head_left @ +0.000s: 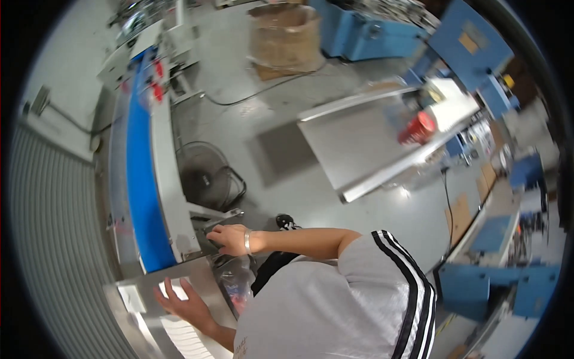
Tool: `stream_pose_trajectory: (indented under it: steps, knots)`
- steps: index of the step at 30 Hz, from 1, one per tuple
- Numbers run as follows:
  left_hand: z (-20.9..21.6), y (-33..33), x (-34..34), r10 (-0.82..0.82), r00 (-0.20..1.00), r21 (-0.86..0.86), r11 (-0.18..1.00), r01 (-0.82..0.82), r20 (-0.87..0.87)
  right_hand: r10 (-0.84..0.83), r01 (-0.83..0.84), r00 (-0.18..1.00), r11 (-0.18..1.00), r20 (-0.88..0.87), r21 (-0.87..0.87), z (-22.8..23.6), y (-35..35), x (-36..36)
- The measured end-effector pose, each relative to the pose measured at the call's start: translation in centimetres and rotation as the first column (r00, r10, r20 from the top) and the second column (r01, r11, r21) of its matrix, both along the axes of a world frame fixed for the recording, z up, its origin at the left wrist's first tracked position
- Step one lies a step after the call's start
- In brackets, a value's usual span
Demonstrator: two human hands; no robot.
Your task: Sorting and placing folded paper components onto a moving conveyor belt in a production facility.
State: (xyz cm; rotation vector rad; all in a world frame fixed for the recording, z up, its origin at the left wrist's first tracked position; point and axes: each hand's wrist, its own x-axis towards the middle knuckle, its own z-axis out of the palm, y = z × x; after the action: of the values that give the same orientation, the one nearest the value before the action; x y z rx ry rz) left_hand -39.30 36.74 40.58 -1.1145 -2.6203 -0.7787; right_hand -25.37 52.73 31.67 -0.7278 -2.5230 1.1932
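My left hand (190, 306) has its fingers spread over a stainless steel tabletop (146, 276). White sheet-like pieces (131, 298) lie on the metal beside it, and another white patch is partly behind its fingers. My right hand (232, 238), with a bracelet (247, 242) at the wrist, reaches across to the near end of the conveyor frame. Its fingers are slightly bent and apart, with nothing visible in them. The blue conveyor belt (142, 173) runs away from the tabletop. A clear plastic bag (236, 280) with reddish contents hangs between tabletop and body.
A floor fan (208, 179) stands right of the conveyor. A metal tray-like table (359, 146) carries a red can (417, 128) and a white item. A large cardboard box (284, 37), blue machines (376, 37) and a floor cable (257, 96) lie beyond. Ribbed shutter (54, 239) at left.
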Motion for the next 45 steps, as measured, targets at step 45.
stream_pose_trajectory:
  steps: [45]
  knots:
    - [-7.7, 23.8, 3.3, -0.575, 0.716, -0.399, 0.594, 0.698, 0.396, -0.417, 0.428, 0.896, 0.903, 0.149, -0.042, 5.1, 11.1, 21.3]
